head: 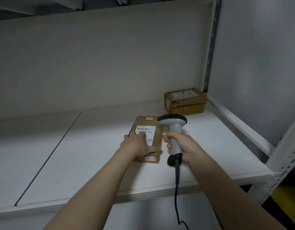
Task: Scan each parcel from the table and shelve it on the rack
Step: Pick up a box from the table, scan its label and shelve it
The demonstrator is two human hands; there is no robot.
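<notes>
A brown cardboard parcel lies flat on the white rack shelf, with a white barcode label on top and pink stickers marked 3-1-5. My left hand lies on its top, fingers over the label and thumb along its near right side. My right hand grips the handle of a grey barcode scanner just right of the parcel, the scanner's black head beside the parcel's far right corner. The scanner's black cable hangs down past the shelf edge.
A second taped brown parcel sits at the shelf's back right corner by the perforated metal upright. A dark seam divides the shelf boards on the left. Something yellow lies below at the right.
</notes>
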